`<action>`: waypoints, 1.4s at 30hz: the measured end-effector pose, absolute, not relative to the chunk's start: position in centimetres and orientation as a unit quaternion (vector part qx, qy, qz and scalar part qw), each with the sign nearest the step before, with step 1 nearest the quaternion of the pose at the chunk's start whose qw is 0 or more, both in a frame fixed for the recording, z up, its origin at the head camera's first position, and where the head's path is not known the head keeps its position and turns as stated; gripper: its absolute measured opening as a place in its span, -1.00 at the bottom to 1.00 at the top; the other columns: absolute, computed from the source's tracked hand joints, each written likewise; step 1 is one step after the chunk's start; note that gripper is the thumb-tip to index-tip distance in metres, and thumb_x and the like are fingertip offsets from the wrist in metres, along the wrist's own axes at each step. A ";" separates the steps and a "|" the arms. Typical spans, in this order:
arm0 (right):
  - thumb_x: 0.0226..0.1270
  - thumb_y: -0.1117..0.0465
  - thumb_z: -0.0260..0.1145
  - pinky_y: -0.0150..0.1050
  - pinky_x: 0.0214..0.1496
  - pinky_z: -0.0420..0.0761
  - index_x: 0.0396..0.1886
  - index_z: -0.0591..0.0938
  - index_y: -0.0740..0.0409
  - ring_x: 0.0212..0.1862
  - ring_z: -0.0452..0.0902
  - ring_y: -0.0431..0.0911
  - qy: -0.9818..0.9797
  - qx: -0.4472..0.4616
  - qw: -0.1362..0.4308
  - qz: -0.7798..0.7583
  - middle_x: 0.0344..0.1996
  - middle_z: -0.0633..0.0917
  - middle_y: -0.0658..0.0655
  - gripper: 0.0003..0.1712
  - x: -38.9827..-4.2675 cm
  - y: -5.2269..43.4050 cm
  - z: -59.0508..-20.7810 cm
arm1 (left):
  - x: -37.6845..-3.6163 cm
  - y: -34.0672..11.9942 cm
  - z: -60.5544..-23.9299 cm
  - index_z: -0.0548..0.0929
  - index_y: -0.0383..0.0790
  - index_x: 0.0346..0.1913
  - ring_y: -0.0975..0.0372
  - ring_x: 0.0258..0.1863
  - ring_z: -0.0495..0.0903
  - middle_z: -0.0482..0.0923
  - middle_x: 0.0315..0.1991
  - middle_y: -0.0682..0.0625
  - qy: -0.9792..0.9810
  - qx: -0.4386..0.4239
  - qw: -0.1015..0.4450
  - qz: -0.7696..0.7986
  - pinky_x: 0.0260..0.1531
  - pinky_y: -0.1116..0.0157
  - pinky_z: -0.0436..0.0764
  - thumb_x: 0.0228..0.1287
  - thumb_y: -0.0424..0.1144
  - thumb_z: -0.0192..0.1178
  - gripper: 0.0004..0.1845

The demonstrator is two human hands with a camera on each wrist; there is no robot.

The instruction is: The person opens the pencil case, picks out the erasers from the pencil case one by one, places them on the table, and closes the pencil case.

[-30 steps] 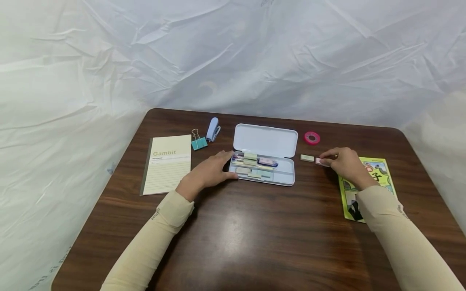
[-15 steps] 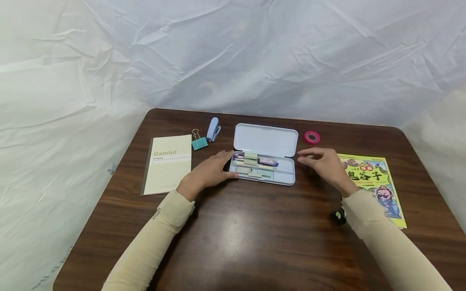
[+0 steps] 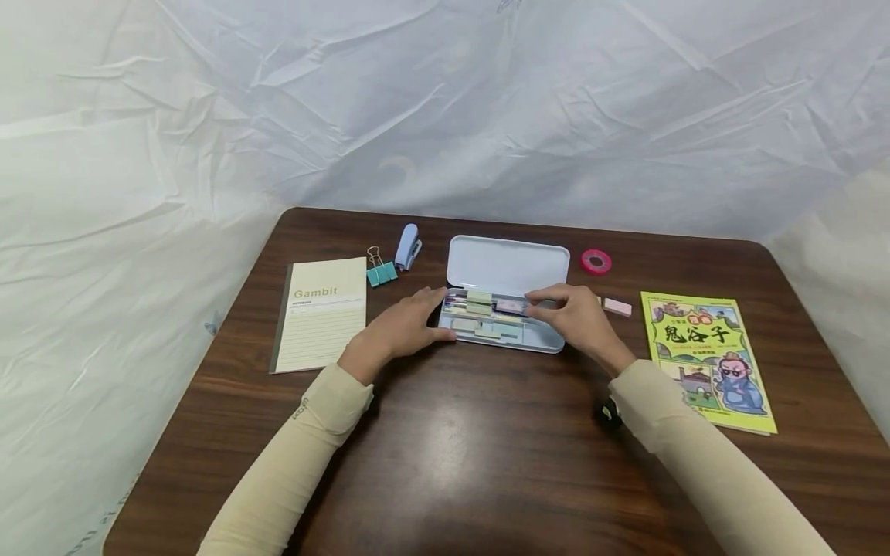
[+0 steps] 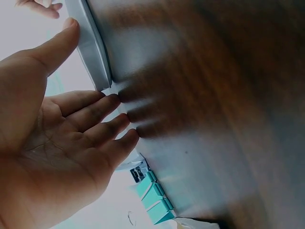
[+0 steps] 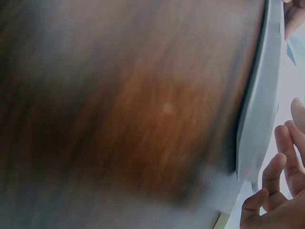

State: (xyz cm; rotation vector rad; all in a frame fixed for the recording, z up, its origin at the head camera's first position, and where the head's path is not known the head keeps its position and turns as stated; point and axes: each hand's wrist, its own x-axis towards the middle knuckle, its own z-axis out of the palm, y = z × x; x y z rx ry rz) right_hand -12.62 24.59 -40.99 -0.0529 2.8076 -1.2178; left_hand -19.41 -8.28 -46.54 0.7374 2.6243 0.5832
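A pale blue pencil case (image 3: 542,338) lies open at mid-table, holding pens, a pink eraser (image 3: 511,306) and several pale green and yellow blocks (image 3: 478,303). My left hand (image 3: 406,324) rests at its left end. The left wrist view shows that hand (image 4: 71,129) with extended fingers, thumb by the case's edge (image 4: 90,43). My right hand (image 3: 580,320) reaches over the case's right end, thumb and forefinger tips beside the pink eraser; a grip on it is not visible. In the right wrist view the fingers (image 5: 281,171) are loosely bent near the case wall (image 5: 259,105).
Right of the case lie another pink eraser (image 3: 617,306), a pale block mostly hidden by my right hand, a pink tape roll (image 3: 596,262) and a yellow comic book (image 3: 709,363). To the left are a notebook (image 3: 320,316), a teal binder clip (image 3: 382,274) and a blue stapler (image 3: 407,247).
My right hand has let go of the pink eraser on the table and moved left to the case, uncovering the comic book. The left hand has stayed in place.
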 end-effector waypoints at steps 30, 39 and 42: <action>0.54 0.22 0.62 -0.03 0.13 0.60 0.15 0.93 0.19 0.09 0.65 0.14 0.924 -0.022 0.008 -0.381 0.20 0.86 0.30 -0.72 -12.7 23.1 -41.9 | -19.4 -8.0 -46.4 0.14 0.01 0.91 -0.05 0.90 0.14 0.16 0.88 -0.16 0.926 0.260 0.180 0.207 0.84 -0.11 0.30 0.57 0.41 0.36 0.10; 0.57 0.15 0.61 -0.19 0.00 0.50 0.17 0.93 0.11 0.00 0.54 0.08 0.916 0.001 0.019 -0.402 0.14 0.84 0.28 -0.72 -11.9 25.3 -40.8 | -19.5 -8.3 -46.7 0.13 0.01 0.91 -0.02 0.91 0.11 0.16 0.89 -0.14 0.926 0.259 0.180 0.208 0.85 -0.09 0.30 0.56 0.43 0.36 0.12; 0.58 0.13 0.61 -0.28 -0.11 0.48 0.17 0.92 0.11 -0.08 0.51 0.07 0.919 0.001 0.013 -0.395 0.07 0.82 0.28 -0.71 -11.6 26.4 -40.5 | -19.5 -8.4 -46.8 0.13 -0.01 0.91 -0.02 0.91 0.12 0.16 0.89 -0.14 0.926 0.259 0.179 0.208 0.85 -0.09 0.30 0.56 0.42 0.36 0.12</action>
